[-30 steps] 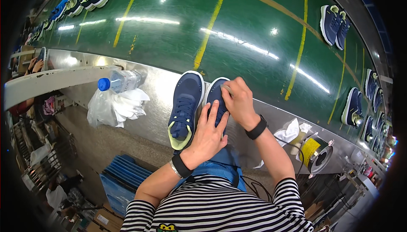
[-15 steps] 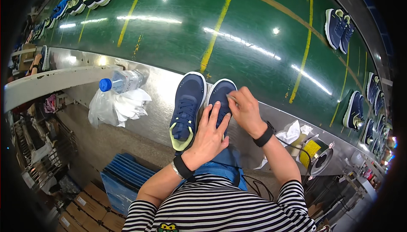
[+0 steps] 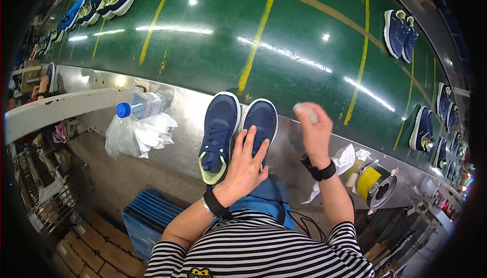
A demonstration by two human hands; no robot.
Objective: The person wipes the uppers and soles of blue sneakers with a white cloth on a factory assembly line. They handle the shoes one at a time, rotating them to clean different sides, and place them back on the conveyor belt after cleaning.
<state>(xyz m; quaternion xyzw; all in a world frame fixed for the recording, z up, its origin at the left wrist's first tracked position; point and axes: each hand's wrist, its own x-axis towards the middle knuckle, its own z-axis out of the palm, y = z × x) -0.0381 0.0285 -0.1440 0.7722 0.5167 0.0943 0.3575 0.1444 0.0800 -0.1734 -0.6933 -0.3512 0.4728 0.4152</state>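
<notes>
Two navy sneakers with white soles stand side by side on the bench edge, toes pointing away from me. The left sneaker shows a lime-green lining and stands untouched. On the right sneaker, my left hand lies over the laces with its fingers spread, hiding the collar. To the right of that shoe, my right hand is raised and apart from it. Its fingers are closed round a small whitish lump, partly hidden and blurred, whose kind I cannot make out.
A metal ledge borders the green belt, which carries more sneakers. Left on the ledge are a blue-capped water bottle and white tissues. At right stand crumpled paper and a round metal container.
My right hand has moved right, off the right sneaker's toe side, and the whitish lump now shows in it. My left hand stays on the shoe.
</notes>
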